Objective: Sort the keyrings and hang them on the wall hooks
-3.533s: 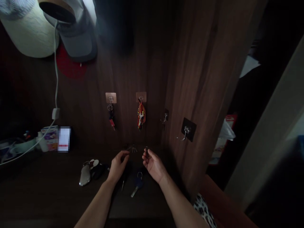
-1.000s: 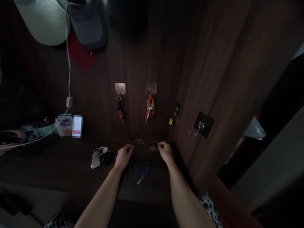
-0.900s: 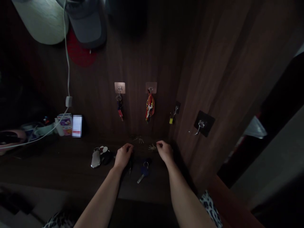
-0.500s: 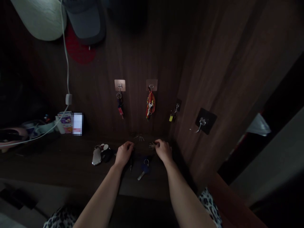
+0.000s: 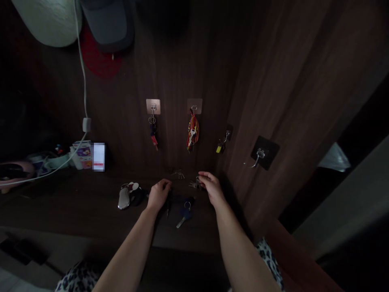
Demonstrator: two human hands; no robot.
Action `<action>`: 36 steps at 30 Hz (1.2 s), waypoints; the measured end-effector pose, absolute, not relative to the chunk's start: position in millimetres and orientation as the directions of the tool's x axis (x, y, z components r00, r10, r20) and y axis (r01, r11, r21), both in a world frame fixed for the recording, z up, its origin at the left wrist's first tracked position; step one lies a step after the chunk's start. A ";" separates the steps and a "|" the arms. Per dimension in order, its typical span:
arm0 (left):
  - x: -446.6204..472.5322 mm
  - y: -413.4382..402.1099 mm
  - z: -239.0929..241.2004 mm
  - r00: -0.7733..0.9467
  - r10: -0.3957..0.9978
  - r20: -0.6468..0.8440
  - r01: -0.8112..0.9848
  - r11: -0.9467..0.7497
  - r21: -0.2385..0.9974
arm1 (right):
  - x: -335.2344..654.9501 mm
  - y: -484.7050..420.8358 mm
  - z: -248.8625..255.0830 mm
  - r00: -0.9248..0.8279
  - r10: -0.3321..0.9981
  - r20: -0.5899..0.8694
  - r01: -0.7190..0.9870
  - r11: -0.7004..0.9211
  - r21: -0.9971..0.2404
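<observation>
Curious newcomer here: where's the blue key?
Begin at the dark wood wall, then drop to the wooden ledge below its hooks. Between the person's left hand and right hand lies a key, the only loose one with a blue head, its metal blade pointing down-left.

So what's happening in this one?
A person is working bare-handed at a dark wooden surface. The right hand has its fingers at a small bunch of keys, and the left hand rests curled just above a dark-handled key. A blue-headed key lies between the hands, and more keys hang from two adhesive hooks on the wooden wall panel.
</observation>
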State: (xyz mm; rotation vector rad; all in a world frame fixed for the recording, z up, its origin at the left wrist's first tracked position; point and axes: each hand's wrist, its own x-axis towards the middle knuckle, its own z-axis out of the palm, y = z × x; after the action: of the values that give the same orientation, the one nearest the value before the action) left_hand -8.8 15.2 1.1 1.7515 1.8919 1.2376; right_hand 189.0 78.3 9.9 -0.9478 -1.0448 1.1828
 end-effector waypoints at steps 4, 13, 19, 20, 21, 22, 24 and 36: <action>-9.5 15.8 -0.2 -0.219 0.912 0.347 0.675 -0.115 0.729 | 183.8 74.9 12.2 0.003 0.990 0.139 -0.405 0.129 -0.905; -2.2 11.9 9.2 -0.158 0.897 0.414 0.605 -0.243 0.758 | 165.6 60.7 18.8 -0.221 0.959 0.177 -0.496 0.046 -0.867; 7.8 7.3 11.1 0.032 0.910 0.414 0.460 -0.381 0.802 | 155.3 54.2 19.4 -0.278 0.937 0.210 -0.495 0.047 -0.868; 8.3 7.6 10.1 0.051 0.910 0.411 0.431 -0.391 0.813 | 153.4 53.8 18.8 -0.276 0.937 0.214 -0.491 0.055 -0.870; 8.5 8.1 8.9 0.066 0.911 0.407 0.405 -0.397 0.823 | 151.7 53.6 18.2 -0.270 0.937 0.221 -0.487 0.065 -0.871; 8.5 8.7 7.9 0.076 0.912 0.403 0.383 -0.399 0.833 | 150.2 53.6 17.7 -0.261 0.938 0.227 -0.484 0.076 -0.872; 8.3 9.9 6.6 0.081 0.915 0.395 0.356 -0.397 0.846 | 148.4 53.9 16.8 -0.240 0.941 0.239 -0.480 0.098 -0.872; 9.0 10.5 7.2 0.032 0.933 0.358 0.226 -0.356 0.907 | 151.2 58.7 14.5 -0.112 0.967 0.228 -0.465 0.151 -0.872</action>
State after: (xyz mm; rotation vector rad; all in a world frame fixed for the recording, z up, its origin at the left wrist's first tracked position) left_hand 9.0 10.5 7.2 1.6537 1.1908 1.3686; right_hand 151.2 58.7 14.5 -0.6365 -1.0535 1.3648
